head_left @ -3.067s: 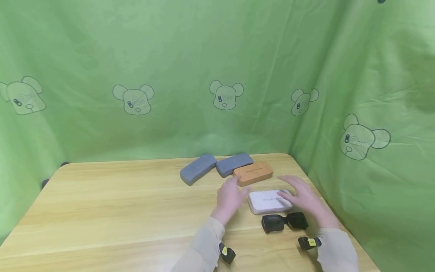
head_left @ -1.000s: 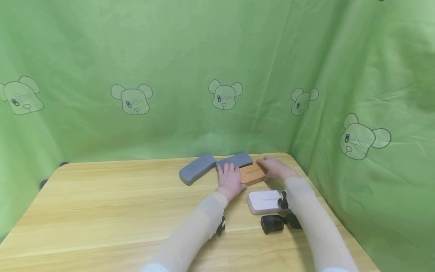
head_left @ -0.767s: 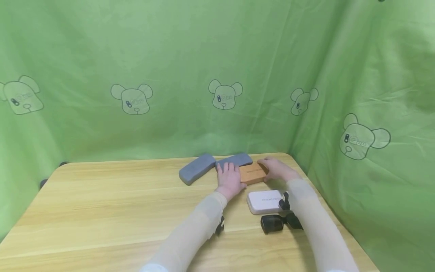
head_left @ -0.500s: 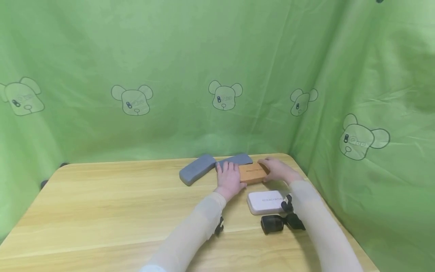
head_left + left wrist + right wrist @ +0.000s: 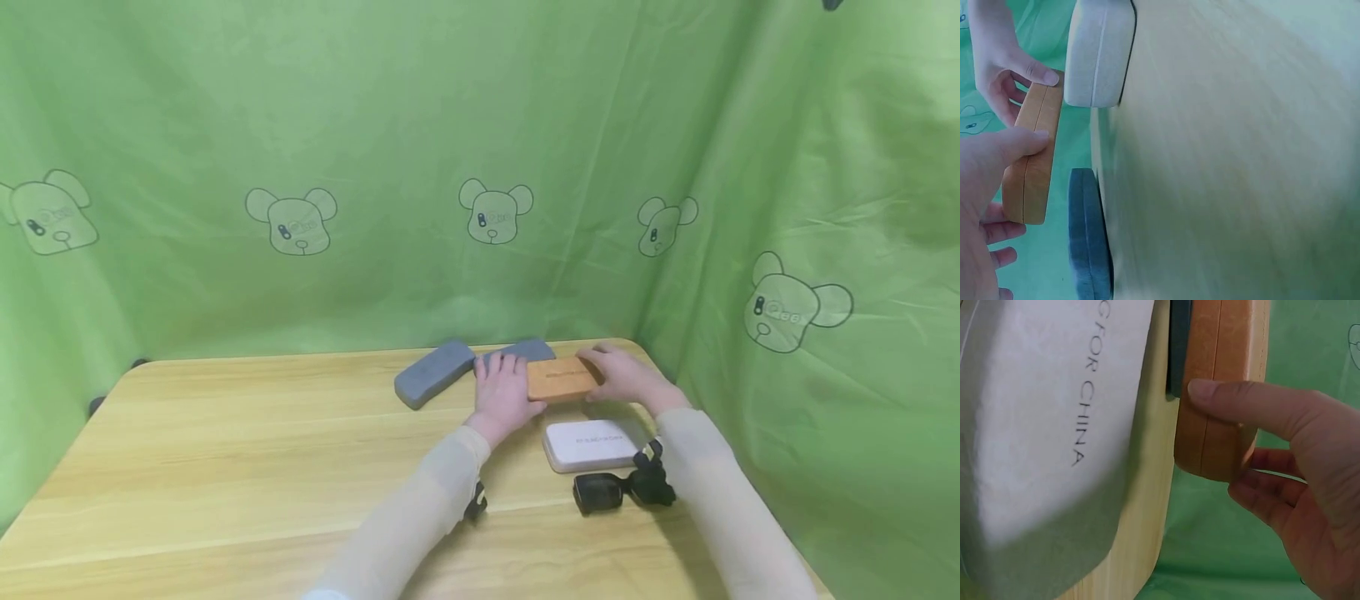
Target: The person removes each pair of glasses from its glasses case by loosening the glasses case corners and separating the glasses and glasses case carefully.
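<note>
Both hands hold an orange glasses case point(image 5: 562, 380) at the back right of the table. My left hand point(image 5: 501, 395) grips its left end, thumb on the near side. My right hand point(image 5: 628, 380) pinches the right end; in the right wrist view the thumb lies across the seam of the orange glasses case point(image 5: 1216, 394) with fingers behind. The case is closed and looks raised just off the wood in the left wrist view. A white glasses case point(image 5: 588, 444) with printed letters lies nearer, and black sunglasses point(image 5: 598, 493) lie in front of it.
Two grey-blue glasses cases lie at the back edge: the left grey-blue case point(image 5: 433, 375) in full view, the right grey-blue case point(image 5: 534, 350) partly behind my left hand and the orange case. Green curtains point(image 5: 390, 275) stand behind and to the right of the wooden table point(image 5: 225, 467).
Both hands have gone from around the white case to the orange case and taken hold of it. Over the last half second the orange case has risen slightly and its right end shifted right.
</note>
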Demonstrator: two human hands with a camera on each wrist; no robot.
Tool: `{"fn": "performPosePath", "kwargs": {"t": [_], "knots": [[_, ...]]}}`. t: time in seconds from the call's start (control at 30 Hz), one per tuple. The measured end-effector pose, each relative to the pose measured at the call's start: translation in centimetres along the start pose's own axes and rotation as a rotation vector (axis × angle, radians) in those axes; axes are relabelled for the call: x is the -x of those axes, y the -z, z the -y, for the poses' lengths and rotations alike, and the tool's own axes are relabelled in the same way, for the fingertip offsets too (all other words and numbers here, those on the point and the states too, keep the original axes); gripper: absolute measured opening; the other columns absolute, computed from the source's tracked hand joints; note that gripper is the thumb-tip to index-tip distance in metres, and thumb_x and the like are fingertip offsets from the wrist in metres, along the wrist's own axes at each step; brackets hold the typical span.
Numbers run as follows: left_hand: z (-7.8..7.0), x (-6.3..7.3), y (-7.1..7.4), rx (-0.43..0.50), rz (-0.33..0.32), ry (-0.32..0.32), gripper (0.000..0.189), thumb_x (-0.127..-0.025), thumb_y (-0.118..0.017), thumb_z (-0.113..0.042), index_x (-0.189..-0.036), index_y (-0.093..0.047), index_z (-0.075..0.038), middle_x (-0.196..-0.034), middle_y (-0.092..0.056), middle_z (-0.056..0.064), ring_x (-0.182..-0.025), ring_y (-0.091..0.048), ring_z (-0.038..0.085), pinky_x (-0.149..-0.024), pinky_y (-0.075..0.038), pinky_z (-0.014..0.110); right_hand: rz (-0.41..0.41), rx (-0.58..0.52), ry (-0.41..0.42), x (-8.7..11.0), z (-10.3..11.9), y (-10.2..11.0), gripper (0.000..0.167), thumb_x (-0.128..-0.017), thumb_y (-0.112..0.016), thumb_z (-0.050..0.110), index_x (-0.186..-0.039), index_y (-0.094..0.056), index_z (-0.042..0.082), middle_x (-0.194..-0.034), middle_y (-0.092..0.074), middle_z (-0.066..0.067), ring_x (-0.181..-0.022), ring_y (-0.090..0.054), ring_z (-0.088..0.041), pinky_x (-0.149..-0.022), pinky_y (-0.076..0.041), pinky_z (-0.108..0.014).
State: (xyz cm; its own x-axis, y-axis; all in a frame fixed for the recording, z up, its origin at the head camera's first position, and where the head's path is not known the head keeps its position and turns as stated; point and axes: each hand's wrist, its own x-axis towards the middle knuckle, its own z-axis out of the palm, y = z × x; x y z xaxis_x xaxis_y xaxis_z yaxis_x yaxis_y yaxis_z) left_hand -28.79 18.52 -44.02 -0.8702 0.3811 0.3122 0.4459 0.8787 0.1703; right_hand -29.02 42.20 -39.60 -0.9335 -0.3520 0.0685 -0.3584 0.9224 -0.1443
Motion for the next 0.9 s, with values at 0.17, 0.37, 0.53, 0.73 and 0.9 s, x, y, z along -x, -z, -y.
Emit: {"fn": "performPosePath", "kwargs": {"t": [0.17,0.37,0.53,0.73,0.9], "knots": [[0.4,0.5,0.7,0.043,-0.036,-0.014,0.084,-0.072,-0.073,-0.064,-0.134,-0.053,-0.012,-0.134,-0.055,0.003,-0.13,-0.043,0.025,-0.119,-0.026,0.053,-0.028,0.015,0.017,0.6,0.4,0.6,0.079,-0.066,-0.086,0.018,-0.135,-0.053,0.001,-0.128,-0.055,-0.028,-0.112,-0.057,-0.043,-0.1,-0.046,-0.06],[0.9,1.3,1.9,0.081,-0.091,-0.037,0.08,-0.069,-0.076,-0.063,-0.128,-0.058,-0.013,-0.131,-0.057,0.003,-0.127,-0.045,0.025,-0.117,-0.029,0.051,-0.063,0.043,0.033,1.3,1.5,1.3,0.078,-0.067,-0.086,0.021,-0.135,-0.053,0.001,-0.127,-0.055,-0.028,-0.111,-0.058,-0.042,-0.098,-0.047,-0.058],[1.6,1.8,2.5,0.088,-0.143,-0.053,0.078,-0.068,-0.076,-0.064,-0.126,-0.059,-0.014,-0.128,-0.058,0.002,-0.123,-0.047,0.023,-0.11,-0.037,0.043,-0.085,0.079,0.036,1.7,2.5,1.8,0.078,-0.068,-0.085,0.024,-0.136,-0.053,0.003,-0.126,-0.056,-0.025,-0.111,-0.058,-0.04,-0.098,-0.048,-0.056],[2.4,2.8,3.6,0.11,-0.16,-0.062,0.079,-0.068,-0.076,-0.064,-0.128,-0.058,-0.015,-0.131,-0.057,0.002,-0.125,-0.046,0.024,-0.108,-0.039,0.045,-0.119,0.106,0.052,2.2,3.9,2.2,0.078,-0.068,-0.085,0.026,-0.136,-0.054,0.004,-0.124,-0.057,-0.022,-0.109,-0.058,-0.036,-0.096,-0.05,-0.052],[3.0,3.7,4.7,0.118,-0.178,-0.067,0.081,-0.067,-0.076,-0.065,-0.129,-0.058,-0.016,-0.132,-0.057,0.002,-0.125,-0.047,0.024,-0.108,-0.039,0.045,-0.144,0.106,0.06,2.5,5.2,2.5,0.077,-0.068,-0.085,0.025,-0.136,-0.054,0.005,-0.124,-0.057,-0.022,-0.108,-0.059,-0.036,-0.095,-0.051,-0.052]]}}
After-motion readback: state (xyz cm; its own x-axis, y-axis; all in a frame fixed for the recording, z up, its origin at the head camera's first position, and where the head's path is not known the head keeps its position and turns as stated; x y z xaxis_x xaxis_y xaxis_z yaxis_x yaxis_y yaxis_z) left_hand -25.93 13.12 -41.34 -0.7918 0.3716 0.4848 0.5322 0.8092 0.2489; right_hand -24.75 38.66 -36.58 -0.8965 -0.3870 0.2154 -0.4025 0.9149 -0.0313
